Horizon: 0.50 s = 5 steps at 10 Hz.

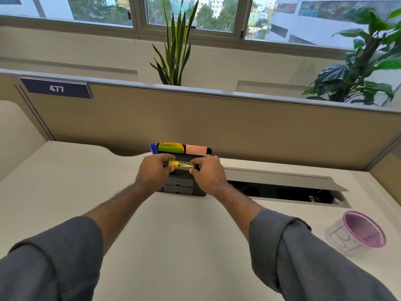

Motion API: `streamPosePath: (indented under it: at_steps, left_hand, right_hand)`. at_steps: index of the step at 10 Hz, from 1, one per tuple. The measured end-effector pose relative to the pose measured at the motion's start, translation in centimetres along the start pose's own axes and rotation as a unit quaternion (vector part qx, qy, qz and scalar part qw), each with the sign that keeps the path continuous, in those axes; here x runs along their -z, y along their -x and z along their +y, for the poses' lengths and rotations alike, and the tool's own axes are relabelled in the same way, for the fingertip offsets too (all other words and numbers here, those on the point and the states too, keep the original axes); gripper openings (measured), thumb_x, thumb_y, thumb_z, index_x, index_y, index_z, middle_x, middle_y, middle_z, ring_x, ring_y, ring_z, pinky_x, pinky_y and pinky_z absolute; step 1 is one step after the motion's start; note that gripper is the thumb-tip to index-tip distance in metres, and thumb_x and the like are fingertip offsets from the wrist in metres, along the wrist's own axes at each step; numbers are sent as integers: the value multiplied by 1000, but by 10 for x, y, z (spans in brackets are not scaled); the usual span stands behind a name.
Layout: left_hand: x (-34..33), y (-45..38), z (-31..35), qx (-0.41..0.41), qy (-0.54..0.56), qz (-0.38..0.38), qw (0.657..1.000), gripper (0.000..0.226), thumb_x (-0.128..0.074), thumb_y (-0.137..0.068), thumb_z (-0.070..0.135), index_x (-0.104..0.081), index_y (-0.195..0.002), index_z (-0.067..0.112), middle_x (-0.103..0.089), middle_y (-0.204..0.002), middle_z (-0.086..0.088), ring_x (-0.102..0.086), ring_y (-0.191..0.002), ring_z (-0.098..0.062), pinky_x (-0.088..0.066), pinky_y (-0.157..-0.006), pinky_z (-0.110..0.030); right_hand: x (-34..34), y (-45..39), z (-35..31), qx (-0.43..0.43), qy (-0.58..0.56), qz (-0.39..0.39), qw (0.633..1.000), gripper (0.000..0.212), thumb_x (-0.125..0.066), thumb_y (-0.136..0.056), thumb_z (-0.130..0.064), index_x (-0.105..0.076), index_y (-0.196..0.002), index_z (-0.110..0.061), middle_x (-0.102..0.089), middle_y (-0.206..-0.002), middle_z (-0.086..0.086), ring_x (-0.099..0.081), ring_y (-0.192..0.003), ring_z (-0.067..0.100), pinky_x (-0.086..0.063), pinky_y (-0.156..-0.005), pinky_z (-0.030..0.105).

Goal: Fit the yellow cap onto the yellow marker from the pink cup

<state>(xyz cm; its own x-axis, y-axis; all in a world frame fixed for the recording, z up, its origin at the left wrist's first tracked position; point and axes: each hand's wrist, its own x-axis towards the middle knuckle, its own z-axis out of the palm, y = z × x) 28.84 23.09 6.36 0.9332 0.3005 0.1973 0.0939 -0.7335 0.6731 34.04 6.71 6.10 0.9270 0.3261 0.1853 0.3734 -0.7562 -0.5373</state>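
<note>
Both my hands are raised over the desk, in front of a black desk organizer (180,185). Between them lies the yellow marker (184,165), held level. My left hand (154,172) pinches its left end, where the brighter yellow cap (173,163) sits. My right hand (207,171) grips the right end of the barrel. Whether the cap is fully seated I cannot tell. The pink cup (360,230) lies tipped on the desk at the right, its mouth facing me, and I see nothing inside it.
The organizer holds green, orange and pink sticky notes (196,149) and a blue pen (153,148). An open cable tray (282,187) cuts the desk to the right. A beige partition (217,127) stands behind, with plants and windows beyond.
</note>
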Motion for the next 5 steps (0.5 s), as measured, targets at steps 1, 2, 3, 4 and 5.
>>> streamPosePath:
  at_steps: [1, 2, 3, 4, 5]
  left_hand:
    - [-4, -5, -10, -3, -15, -27, 1000, 32, -68, -87, 10, -67, -119, 13, -72, -110, -10, -64, -97, -23, -51, -86, -32]
    - [-7, -7, -19, -12, -34, -48, 998, 32, -65, -90, 13, -66, -122, 14, -72, -110, -10, -63, -95, -23, -52, -84, -35]
    - [-5, -5, -22, -17, -53, -69, 996, 35, -63, -91, 15, -63, -126, 17, -71, -112, -10, -63, -97, -24, -52, -85, -37]
    - [-2, 4, -19, -24, -92, -104, 990, 55, -69, -87, 22, -49, -139, 21, -65, -127, -10, -60, -113, -28, -51, -94, -41]
    - [-1, 11, -15, -23, -101, -104, 989, 69, -73, -84, 28, -40, -144, 21, -58, -138, -8, -54, -125, -27, -47, -100, -41]
  right_hand:
    - [-10, -1, 2, 14, 70, -6, 997, 24, -63, -89, -33, -71, -111, -26, -58, -103, 2, -44, -103, 23, -38, -83, 38]
    - [-19, 2, 6, 21, 89, -7, 996, 25, -59, -90, -35, -69, -111, -27, -52, -105, 2, -39, -103, 23, -33, -84, 39]
    - [-19, 5, 7, 30, 90, -23, 995, 27, -58, -90, -36, -67, -113, -26, -51, -108, 2, -38, -105, 22, -32, -86, 40]
    - [-12, 10, 5, 48, 105, -44, 992, 38, -60, -88, -39, -60, -123, -25, -51, -116, 4, -38, -112, 24, -32, -91, 42]
    - [-8, 14, 4, 52, 112, -55, 991, 50, -61, -87, -42, -52, -132, -23, -50, -123, 4, -38, -119, 25, -32, -97, 44]
